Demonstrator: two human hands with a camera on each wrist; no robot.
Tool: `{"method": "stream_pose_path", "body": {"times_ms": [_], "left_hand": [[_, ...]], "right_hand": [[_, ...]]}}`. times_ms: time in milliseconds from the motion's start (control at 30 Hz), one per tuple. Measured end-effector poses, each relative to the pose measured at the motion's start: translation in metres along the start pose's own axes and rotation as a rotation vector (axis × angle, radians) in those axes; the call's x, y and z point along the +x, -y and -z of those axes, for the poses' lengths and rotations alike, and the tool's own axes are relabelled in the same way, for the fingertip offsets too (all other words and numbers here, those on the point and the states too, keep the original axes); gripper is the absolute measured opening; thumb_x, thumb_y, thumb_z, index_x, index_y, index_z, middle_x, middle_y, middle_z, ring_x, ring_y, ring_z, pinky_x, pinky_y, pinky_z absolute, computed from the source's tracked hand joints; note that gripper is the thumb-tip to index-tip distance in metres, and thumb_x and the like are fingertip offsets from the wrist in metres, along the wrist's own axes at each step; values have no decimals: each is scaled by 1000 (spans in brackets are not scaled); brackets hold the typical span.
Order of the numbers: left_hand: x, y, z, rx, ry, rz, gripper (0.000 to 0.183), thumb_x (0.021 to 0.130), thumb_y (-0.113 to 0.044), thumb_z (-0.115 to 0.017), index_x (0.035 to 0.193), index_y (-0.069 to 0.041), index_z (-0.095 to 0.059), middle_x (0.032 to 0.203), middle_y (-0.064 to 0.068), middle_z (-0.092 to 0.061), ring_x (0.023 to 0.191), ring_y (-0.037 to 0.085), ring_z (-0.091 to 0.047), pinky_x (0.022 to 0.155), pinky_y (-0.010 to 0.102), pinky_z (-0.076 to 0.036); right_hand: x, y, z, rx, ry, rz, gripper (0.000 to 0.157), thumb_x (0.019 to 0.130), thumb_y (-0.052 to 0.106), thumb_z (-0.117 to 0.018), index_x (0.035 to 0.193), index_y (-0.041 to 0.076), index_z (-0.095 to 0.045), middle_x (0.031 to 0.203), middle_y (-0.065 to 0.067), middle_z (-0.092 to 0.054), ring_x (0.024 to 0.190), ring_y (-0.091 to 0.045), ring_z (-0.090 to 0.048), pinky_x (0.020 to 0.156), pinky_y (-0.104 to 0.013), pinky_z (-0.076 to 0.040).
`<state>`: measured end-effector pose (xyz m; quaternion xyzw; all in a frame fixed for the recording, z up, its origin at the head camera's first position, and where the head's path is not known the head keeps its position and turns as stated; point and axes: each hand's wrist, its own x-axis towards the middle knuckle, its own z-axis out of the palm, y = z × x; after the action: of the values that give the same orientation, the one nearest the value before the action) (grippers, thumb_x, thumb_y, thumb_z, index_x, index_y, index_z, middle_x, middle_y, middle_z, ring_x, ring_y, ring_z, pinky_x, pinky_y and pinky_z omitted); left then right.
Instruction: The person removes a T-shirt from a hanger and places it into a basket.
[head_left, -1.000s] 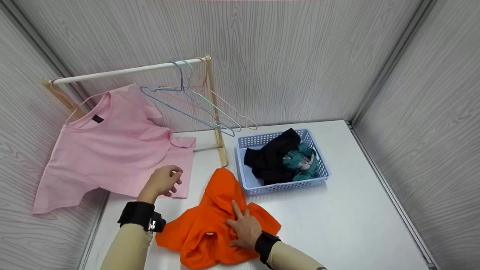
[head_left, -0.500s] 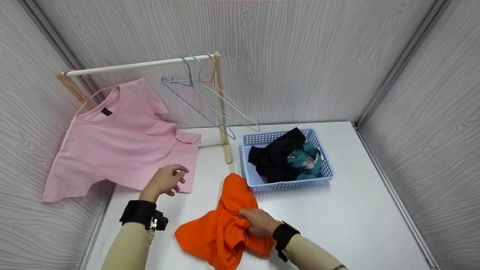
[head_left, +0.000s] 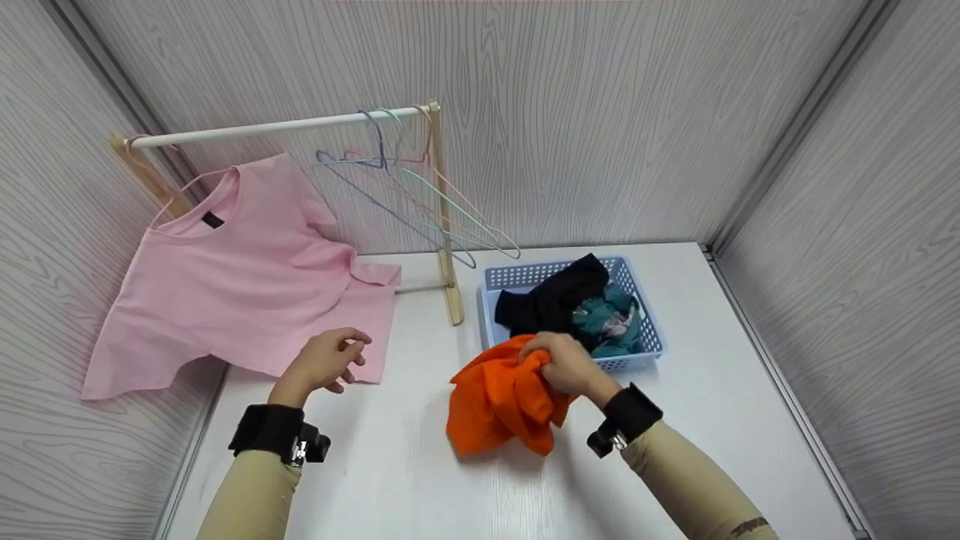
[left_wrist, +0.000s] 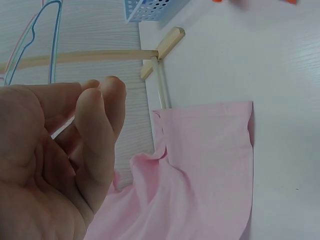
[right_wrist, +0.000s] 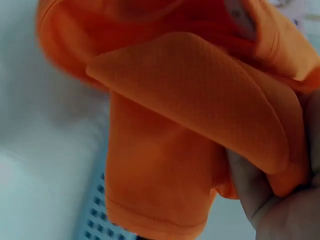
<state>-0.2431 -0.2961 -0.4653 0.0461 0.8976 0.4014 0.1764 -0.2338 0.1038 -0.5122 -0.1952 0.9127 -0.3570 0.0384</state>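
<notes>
While the right hand clutches the bunched orange garment over the white tabletop's middle, by the near rim of the blue basket, the left hand hangs well apart, fingers loosely bent, before the pink shirt towards the left edge. Pale wood-grain walls border the back, left and right edges.

L hand w/ fingers loosely curled; R hand gripping, fingers partly hidden; forearms extended fwd.
</notes>
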Motion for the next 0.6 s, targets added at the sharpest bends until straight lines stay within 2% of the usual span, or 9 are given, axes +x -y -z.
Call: {"method": "stream_pose_path", "body": {"times_ms": [133, 233, 300, 367, 467, 600], "left_hand": [[-2, 2, 5, -14, -17, -10, 28, 103, -16, -45, 125, -8, -60, 99, 16, -65, 65, 20, -65, 51, 31, -56], [-4, 3, 10, -23, -33, -18, 28, 103, -16, -44, 125, -8, -60, 98, 16, -65, 63, 18, -64, 51, 31, -56], [-5, 4, 12, -26, -44, -13, 28, 103, -15, -44, 124, -8, -60, 97, 15, -65, 63, 19, -64, 50, 31, -56], [-6, 6, 13, -29, -48, -3, 28, 103, -15, -44, 125, -7, -60, 97, 15, -66, 63, 19, -64, 51, 31, -56], [-6, 9, 10, -41, -45, 15, 28, 103, -16, -44, 125, -7, -59, 98, 15, -65, 63, 18, -64, 51, 31, -56], [-5, 13, 1, -49, -32, 26, 28, 104, -16, -43, 125, -7, -59, 99, 16, -66, 61, 17, -62, 50, 29, -55]], "right_hand": [[11, -2, 46, -34, -164, -104, 38, 72, -10, -55, 95, 14, -74, 104, -7, -69, 94, -27, -64, 78, -38, -54], [18, -4, 78, -65, -263, -181, 36, 74, -7, -55, 99, 10, -74, 110, -11, -69, 102, -32, -63, 83, -43, -54], [23, -5, 94, -100, -310, -213, 34, 76, -5, -54, 100, 9, -73, 112, -13, -69, 102, -34, -63, 82, -46, -53], [29, -7, 102, -144, -340, -236, 33, 77, -3, -54, 101, 9, -72, 111, -15, -68, 100, -35, -63, 80, -48, -53], [39, -13, 93, -198, -367, -273, 32, 78, 1, -55, 104, 10, -71, 112, -15, -65, 97, -36, -63, 77, -50, -53], [52, -32, 48, -82, -353, -289, 31, 79, 5, -56, 108, 7, -66, 118, -14, -56, 102, -35, -58, 85, -46, -50]]}}
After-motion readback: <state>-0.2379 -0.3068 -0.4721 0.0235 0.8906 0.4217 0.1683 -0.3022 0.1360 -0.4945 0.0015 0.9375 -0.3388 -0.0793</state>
